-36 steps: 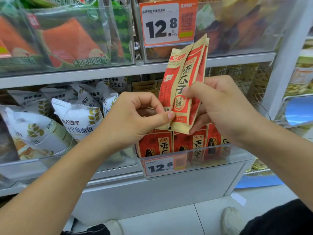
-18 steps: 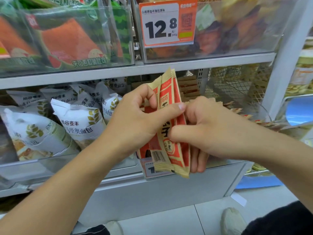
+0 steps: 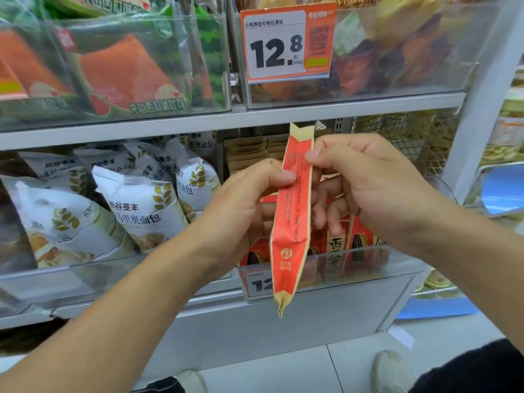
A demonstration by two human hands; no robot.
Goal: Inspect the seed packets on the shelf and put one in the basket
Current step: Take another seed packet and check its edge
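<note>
seed packet now turned edge-on to the camera, red side panel with small print facing out; a second ago its front label faced the camera and more than one packet was fanned between the hands, half a second ago the bunch sat lower and tilted. now only one packet clearly visible, can't tell if another is tucked behind it. left hand pinches the packet's left edge, thumb on the red panel, fingers curled behind. right hand pinches the upper right edge with thumb and forefinger, other fingers curled behind. packet held upright in the air in front of the clear seed bin on the lower shelf, where more red packets stand. likely means the inspect step is under way, side text being checked. basket not in view, so the put-in step not yet done. bread bags in the bin to the left, price tag on the bin above.
</note>
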